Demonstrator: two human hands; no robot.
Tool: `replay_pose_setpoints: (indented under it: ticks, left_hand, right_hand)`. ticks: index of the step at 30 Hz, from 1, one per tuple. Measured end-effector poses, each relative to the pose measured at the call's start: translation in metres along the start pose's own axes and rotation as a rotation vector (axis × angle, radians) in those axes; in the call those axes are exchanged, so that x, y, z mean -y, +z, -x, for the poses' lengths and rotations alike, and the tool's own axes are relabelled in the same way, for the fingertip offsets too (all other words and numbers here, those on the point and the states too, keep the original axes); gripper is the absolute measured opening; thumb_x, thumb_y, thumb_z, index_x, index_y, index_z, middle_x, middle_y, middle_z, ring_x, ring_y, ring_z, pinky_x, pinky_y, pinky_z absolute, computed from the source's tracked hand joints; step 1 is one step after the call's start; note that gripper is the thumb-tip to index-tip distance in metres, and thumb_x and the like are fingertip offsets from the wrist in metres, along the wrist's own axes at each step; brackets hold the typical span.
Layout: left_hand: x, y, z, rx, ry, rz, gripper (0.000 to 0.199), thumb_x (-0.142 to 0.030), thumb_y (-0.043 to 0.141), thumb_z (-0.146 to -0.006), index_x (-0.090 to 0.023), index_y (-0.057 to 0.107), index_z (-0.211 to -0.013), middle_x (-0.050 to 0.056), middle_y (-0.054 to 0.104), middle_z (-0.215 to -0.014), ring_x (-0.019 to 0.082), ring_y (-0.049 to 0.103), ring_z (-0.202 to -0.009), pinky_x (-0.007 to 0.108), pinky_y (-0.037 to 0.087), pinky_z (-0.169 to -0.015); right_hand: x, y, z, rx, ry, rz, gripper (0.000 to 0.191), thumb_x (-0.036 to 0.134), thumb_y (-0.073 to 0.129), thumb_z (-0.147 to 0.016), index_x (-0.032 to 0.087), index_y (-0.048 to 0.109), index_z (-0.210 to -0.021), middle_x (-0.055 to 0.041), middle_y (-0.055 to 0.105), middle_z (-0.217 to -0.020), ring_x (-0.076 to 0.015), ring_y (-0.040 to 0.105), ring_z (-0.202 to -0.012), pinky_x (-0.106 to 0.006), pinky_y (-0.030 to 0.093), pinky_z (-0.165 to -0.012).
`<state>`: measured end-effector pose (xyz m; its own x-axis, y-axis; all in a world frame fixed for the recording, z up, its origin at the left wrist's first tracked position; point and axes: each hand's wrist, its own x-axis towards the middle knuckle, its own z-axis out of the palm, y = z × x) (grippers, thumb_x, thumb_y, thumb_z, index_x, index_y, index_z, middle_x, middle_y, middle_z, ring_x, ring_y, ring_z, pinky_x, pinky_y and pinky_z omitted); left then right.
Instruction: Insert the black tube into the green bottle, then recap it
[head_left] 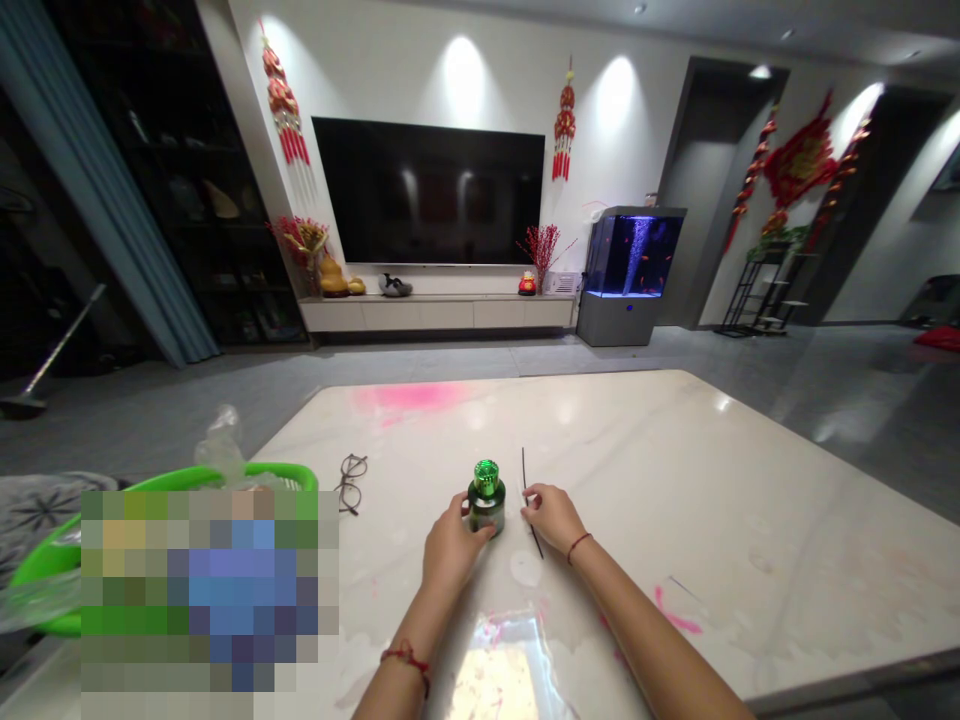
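Observation:
A small dark green glass bottle (487, 510) with a shiny green cap (487, 476) stands upright on the pale marble-look table (637, 450). Wrapped round its left side is my left hand (453, 545), thumb in front. To the right of the bottle, my right hand (553, 517) pinches a thin black stick (535, 535) near its middle. The stick's far end points away from me and its near end comes toward me. Whether it touches the table, I cannot tell. A pale round mark (525, 568) shows on the table between my hands.
Folded glasses (351, 485) lie left of the bottle. At the table's left is a green basket (289, 472) with plastic bags, partly blurred out. Pink stains (409, 397) mark the tabletop. Beyond stand a TV cabinet (420, 315) and a lit fish tank (628, 255).

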<state>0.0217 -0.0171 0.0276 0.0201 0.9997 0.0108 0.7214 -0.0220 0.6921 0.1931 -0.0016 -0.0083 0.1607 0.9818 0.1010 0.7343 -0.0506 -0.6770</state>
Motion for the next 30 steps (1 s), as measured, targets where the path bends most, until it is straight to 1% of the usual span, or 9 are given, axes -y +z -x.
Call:
replay_pose_setpoints:
  ticks: [2, 6, 9, 12, 18, 21, 25, 28, 30]
  left_hand:
    - [-0.003, 0.003, -0.001, -0.008, 0.004, -0.015, 0.053, -0.028, 0.064, -0.064, -0.019, 0.049, -0.114, 0.009, 0.064, -0.107, 0.024, 0.058, -0.099, 0.027, 0.039, -0.076]
    - [-0.003, 0.012, -0.008, -0.039, 0.04, -0.03, 0.052, -0.028, 0.062, -0.066, -0.019, 0.048, -0.116, 0.009, 0.063, -0.109, 0.023, 0.058, -0.097, 0.026, 0.039, -0.074]
    - [0.001, 0.019, -0.014, -0.044, 0.079, -0.021, 0.052, -0.026, 0.059, -0.069, -0.02, 0.046, -0.119, 0.008, 0.063, -0.109, 0.02, 0.061, -0.088, 0.024, 0.04, -0.07]
    - [0.004, 0.022, -0.017, -0.031, 0.08, 0.007, 0.054, -0.026, 0.059, -0.069, -0.02, 0.044, -0.121, 0.008, 0.062, -0.11, 0.017, 0.062, -0.079, 0.024, 0.04, -0.067]
    - [0.007, 0.022, -0.013, -0.002, 0.063, 0.144, 0.057, -0.024, 0.062, -0.069, -0.018, 0.043, -0.122, 0.01, 0.059, -0.115, 0.018, 0.062, -0.082, 0.025, 0.043, -0.072]
    - [0.009, 0.024, -0.007, 0.026, -0.008, 0.309, 0.061, -0.023, 0.063, -0.068, -0.014, 0.041, -0.123, 0.014, 0.056, -0.118, 0.019, 0.062, -0.087, 0.026, 0.045, -0.075]
    - [0.013, 0.026, -0.001, 0.083, -0.145, 0.534, 0.068, -0.019, 0.068, -0.062, -0.012, 0.041, -0.123, 0.018, 0.054, -0.121, 0.02, 0.063, -0.087, 0.028, 0.046, -0.077]
    - [0.013, 0.025, -0.001, 0.088, -0.228, 0.63, 0.066, -0.021, 0.069, -0.062, -0.012, 0.043, -0.123, 0.018, 0.055, -0.119, 0.018, 0.063, -0.083, 0.026, 0.046, -0.072]
    - [0.012, 0.024, -0.001, 0.095, -0.258, 0.659, 0.06, -0.026, 0.066, -0.067, -0.011, 0.044, -0.122, 0.018, 0.058, -0.113, 0.016, 0.063, -0.079, 0.026, 0.047, -0.068]
  right_hand:
    - [0.0, 0.002, 0.0, 0.001, -0.006, -0.005, 0.029, 0.011, 0.056, -0.066, 0.015, 0.067, -0.093, -0.0041, 0.068, -0.073, -0.0141, 0.06, -0.067, -0.021, 0.041, -0.065]
    - [-0.001, 0.005, -0.001, -0.009, -0.015, -0.005, 0.028, 0.014, 0.057, -0.067, 0.016, 0.068, -0.093, -0.0046, 0.067, -0.075, -0.0145, 0.059, -0.069, -0.022, 0.041, -0.067]
    - [-0.004, 0.008, -0.002, -0.043, -0.028, 0.006, 0.026, 0.017, 0.056, -0.069, 0.018, 0.068, -0.092, -0.0043, 0.067, -0.076, -0.0152, 0.059, -0.071, -0.023, 0.041, -0.069]
    - [-0.006, 0.011, -0.002, -0.075, -0.048, 0.013, 0.025, 0.017, 0.056, -0.069, 0.018, 0.069, -0.09, -0.0042, 0.067, -0.075, -0.0154, 0.059, -0.071, -0.023, 0.041, -0.069]
    - [-0.009, 0.016, -0.004, -0.11, -0.051, -0.034, 0.026, 0.021, 0.057, -0.07, 0.018, 0.069, -0.092, -0.0035, 0.067, -0.074, -0.015, 0.059, -0.07, -0.023, 0.041, -0.068]
    - [-0.01, 0.018, -0.006, -0.102, -0.049, -0.056, 0.025, 0.023, 0.058, -0.07, 0.018, 0.069, -0.092, -0.0026, 0.067, -0.073, -0.0145, 0.06, -0.07, -0.022, 0.041, -0.069]
    - [-0.011, 0.017, -0.004, -0.089, -0.029, -0.088, 0.026, 0.028, 0.057, -0.073, 0.018, 0.069, -0.093, -0.0023, 0.067, -0.073, -0.0148, 0.06, -0.07, -0.023, 0.042, -0.069]
    - [-0.009, 0.015, 0.003, -0.057, -0.032, -0.092, 0.025, 0.029, 0.054, -0.074, 0.018, 0.069, -0.092, -0.0031, 0.068, -0.076, -0.015, 0.06, -0.07, -0.023, 0.042, -0.069]
    - [-0.007, 0.012, 0.009, -0.04, -0.086, -0.048, 0.024, 0.027, 0.052, -0.076, 0.018, 0.069, -0.092, -0.0041, 0.067, -0.078, -0.0155, 0.059, -0.072, -0.024, 0.041, -0.07]
